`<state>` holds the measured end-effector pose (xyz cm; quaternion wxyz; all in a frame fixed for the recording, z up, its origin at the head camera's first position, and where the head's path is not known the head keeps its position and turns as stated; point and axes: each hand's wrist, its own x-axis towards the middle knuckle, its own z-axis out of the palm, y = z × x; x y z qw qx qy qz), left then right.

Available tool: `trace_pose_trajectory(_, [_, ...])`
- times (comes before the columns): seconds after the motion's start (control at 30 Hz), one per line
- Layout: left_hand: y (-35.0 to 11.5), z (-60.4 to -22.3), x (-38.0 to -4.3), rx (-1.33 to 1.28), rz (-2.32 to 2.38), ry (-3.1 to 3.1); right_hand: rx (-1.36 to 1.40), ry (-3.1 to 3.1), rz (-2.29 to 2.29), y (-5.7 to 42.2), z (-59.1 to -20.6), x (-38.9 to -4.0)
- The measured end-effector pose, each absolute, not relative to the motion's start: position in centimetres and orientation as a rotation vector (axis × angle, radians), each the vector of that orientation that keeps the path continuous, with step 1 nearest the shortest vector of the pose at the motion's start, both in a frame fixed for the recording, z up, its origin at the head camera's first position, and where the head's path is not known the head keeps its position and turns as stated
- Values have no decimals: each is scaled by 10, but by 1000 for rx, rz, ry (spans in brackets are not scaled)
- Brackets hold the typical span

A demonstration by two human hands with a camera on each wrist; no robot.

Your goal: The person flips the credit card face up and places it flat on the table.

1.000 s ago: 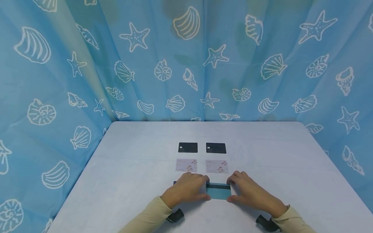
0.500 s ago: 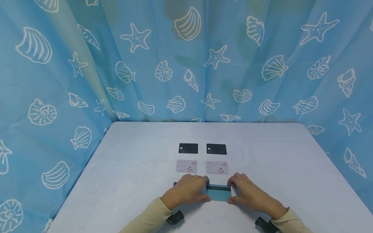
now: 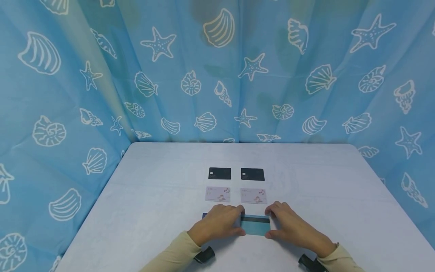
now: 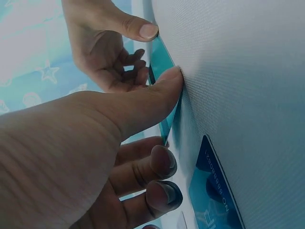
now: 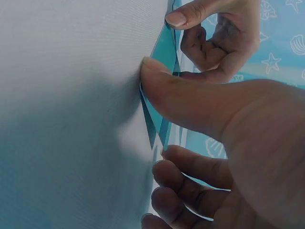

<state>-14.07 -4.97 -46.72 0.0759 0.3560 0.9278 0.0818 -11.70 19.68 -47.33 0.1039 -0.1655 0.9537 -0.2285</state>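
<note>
A teal card (image 3: 255, 226) with a dark stripe along its far side lies between my two hands, low over the white table. My left hand (image 3: 217, 223) pinches its left end, thumb on the near edge and fingers at the far one. At the right end my right hand (image 3: 293, 228) pinches it the same way. The right wrist view shows the teal card (image 5: 164, 47) tilted, with a shadow beneath. Under my left hand lies a blue card (image 4: 212, 191) with a printed number; in the head view only its corner (image 3: 204, 215) shows.
Two pale pink cards (image 3: 218, 194) lie side by side beyond my hands. Farther back, two black cards (image 3: 219, 173) form another row. The white table (image 3: 153, 181) reaches to a blue curtain (image 3: 190, 56) printed with shells. Dark wrist devices (image 3: 205, 255) hang below both wrists.
Everything sits slightly lower in the head view than in the earliest frame. Both hands keep their grip on the teal card, in nearly the same place.
</note>
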Motion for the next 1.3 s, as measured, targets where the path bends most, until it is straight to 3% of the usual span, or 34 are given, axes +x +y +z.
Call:
trace_pose_trajectory(0.9, [-50,-468,-137,1062,221,2805,-519,2855,-589,203,-473,-109])
trace_pose_trajectory(1.3, [-51,-469,-139,1080,190,2815,-713,2939,-599,209,-472,-110])
